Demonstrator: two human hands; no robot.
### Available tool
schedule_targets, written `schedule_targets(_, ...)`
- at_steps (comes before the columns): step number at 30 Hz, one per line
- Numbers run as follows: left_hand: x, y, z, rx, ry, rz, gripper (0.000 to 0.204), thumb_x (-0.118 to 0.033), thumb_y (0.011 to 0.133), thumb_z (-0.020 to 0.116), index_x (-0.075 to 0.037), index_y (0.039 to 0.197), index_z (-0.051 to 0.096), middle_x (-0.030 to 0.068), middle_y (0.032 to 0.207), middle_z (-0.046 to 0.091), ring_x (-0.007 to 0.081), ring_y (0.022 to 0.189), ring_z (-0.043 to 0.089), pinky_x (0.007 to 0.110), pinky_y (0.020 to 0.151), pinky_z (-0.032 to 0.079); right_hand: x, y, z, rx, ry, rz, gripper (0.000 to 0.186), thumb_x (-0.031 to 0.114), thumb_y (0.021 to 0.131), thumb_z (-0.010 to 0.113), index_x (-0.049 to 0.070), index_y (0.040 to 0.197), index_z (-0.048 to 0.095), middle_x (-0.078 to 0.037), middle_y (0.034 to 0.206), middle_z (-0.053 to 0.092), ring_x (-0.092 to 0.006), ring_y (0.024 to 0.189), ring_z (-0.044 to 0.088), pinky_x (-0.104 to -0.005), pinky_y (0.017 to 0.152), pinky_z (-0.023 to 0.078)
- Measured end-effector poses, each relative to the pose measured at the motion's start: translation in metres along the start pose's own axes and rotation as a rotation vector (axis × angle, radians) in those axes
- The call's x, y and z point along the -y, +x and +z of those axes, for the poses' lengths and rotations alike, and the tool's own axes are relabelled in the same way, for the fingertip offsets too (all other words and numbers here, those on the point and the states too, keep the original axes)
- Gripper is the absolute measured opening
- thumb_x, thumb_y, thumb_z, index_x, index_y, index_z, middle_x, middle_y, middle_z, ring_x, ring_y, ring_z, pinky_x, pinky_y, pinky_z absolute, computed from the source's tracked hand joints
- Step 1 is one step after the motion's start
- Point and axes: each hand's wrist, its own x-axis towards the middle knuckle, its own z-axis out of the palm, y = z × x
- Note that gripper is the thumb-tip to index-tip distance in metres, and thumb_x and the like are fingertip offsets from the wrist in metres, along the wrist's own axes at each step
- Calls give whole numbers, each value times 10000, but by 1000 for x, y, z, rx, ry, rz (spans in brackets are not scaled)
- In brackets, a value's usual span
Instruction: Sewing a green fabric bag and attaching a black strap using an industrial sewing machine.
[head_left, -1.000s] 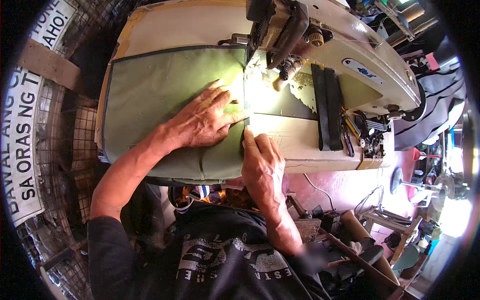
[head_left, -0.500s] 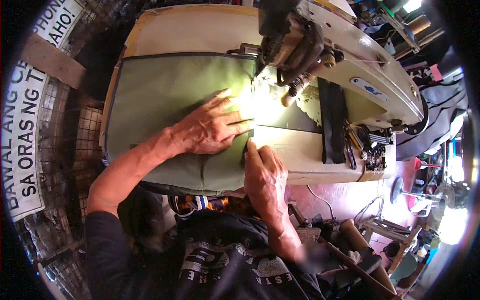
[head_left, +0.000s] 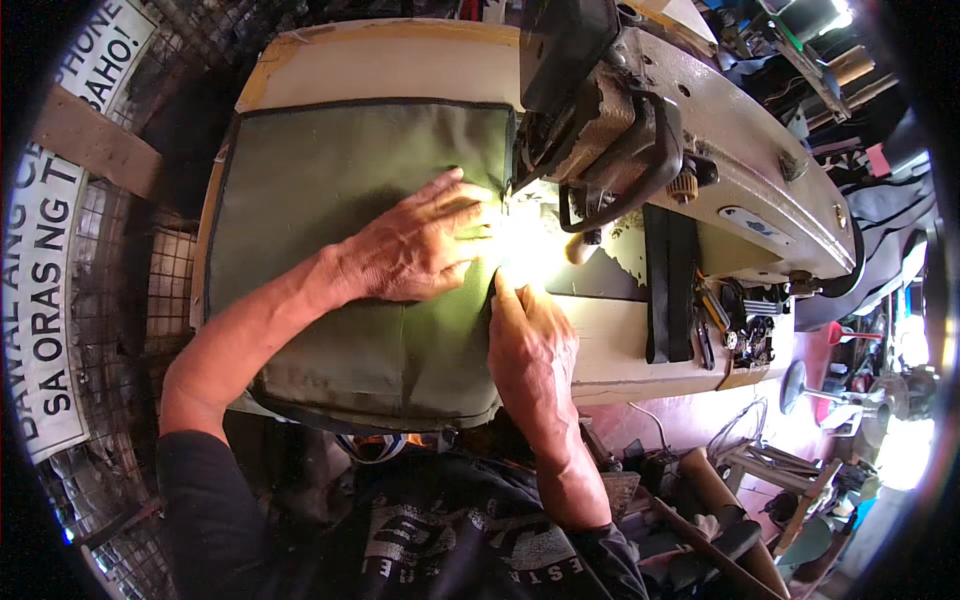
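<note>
An olive-green fabric panel (head_left: 310, 150) with dark binding along its edges lies on the sewing machine's table. Its right edge runs beneath the needle area of the sewing machine (head_left: 700, 140), where a lamp's glare washes out the detail. My left hand (head_left: 415, 245) rests flat on the panel, fingers somewhat apart, with the tips pointing at the bright spot. Just nearer to me, my right hand (head_left: 532, 335) pinches the panel's right edge between thumb and fingers. The presser foot and the stitch line are hidden by glare.
A black strap (head_left: 668, 290) lies across the table to the right. Small tools (head_left: 715, 315) and metal parts sit beside it. Wire mesh with a white sign (head_left: 60, 330) stands at the left. A wooden stand (head_left: 790, 480) and clutter are on the lower right.
My right hand has moved a little farther along the edge, closer to the needle area. My left hand stays flat on the panel. The view has shifted slightly, showing more of the panel's near edge.
</note>
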Motion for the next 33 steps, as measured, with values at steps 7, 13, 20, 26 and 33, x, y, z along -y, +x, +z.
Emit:
schedule_targets(7, 30, 10, 2, -35, -33, 55, 337, -143, 798, 689, -80, 1130, 679, 98, 1191, 595, 296, 1275, 505, 541, 1150, 357, -5, 22, 7, 15, 14, 31, 291, 34, 881, 609, 20, 1170, 646, -143, 926, 623, -342, 774, 624, -437, 693, 501)
schedule_targets(13, 37, 8, 3, -35, -49, 92, 294, -113, 797, 700, -71, 1087, 678, 107, 1169, 611, 314, 1276, 519, 555, 1151, 356, -4, 27, 8, 42, 3, 57, 354, 9, 866, 595, 18, 1218, 626, -184, 1019, 632, -365, 860, 641, -435, 762, 532)
schedule_targets(20, 43, 22, -14, -37, 102, 181, 249, -158, 836, 706, -65, 1065, 676, 105, 1154, 644, 299, 1209, 585, 546, 1140, 379, -6, 35, 5, 0, 100, 30, 329, 43, 926, 585, -11, 1251, 584, -230, 1082, 626, -393, 987, 621, -446, 828, 529)
schedule_targets(26, -83, -20, -48, 130, 0, -16, 515, -287, 780, 782, 7, 1178, 640, 211, 1216, 606, 340, 1233, 544, 523, 1155, 353, -5, -29, -35, 76, 201, 262, 319, 90, 977, 577, 7, 1284, 590, -197, 927, 613, -384, 814, 619, -453, 729, 488)
schedule_targets(33, -154, -57, 17, -104, 150, -180, 417, -203, 854, 708, 29, 1192, 637, 156, 1176, 606, 330, 1194, 555, 491, 1069, 454, -4, -55, -31, -35, 208, 189, 295, 101, 955, 575, 1, 1229, 615, -197, 874, 617, -390, 831, 622, -476, 742, 505)
